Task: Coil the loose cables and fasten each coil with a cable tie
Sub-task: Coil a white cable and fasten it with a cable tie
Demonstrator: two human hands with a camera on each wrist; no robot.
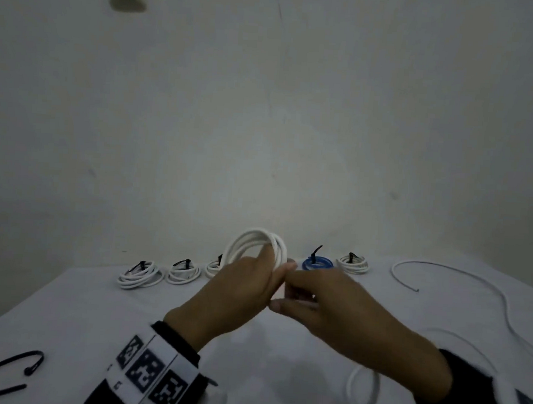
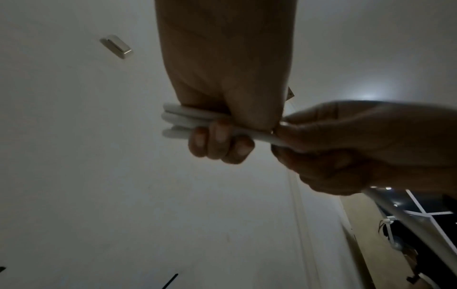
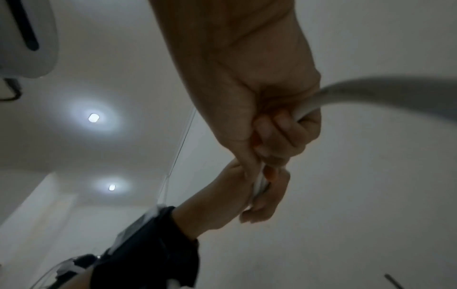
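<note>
A white cable coil (image 1: 258,244) stands upright above the table, and my left hand (image 1: 254,282) grips its lower strands. In the left wrist view the fingers (image 2: 217,142) curl round the bundled white strands (image 2: 188,122). My right hand (image 1: 303,294) meets the left at the coil and pinches the cable's running part (image 3: 306,109), which trails off blurred to the right. The same white cable (image 1: 361,392) loops down under my right forearm. Loose black cable ties (image 1: 5,370) lie at the table's near left.
Along the table's far edge sit several tied coils: white ones (image 1: 140,273) (image 1: 183,271) (image 1: 353,263) and a blue one (image 1: 317,263). A loose white cable (image 1: 460,276) snakes across the right side. The white table (image 1: 80,309) meets a plain wall behind.
</note>
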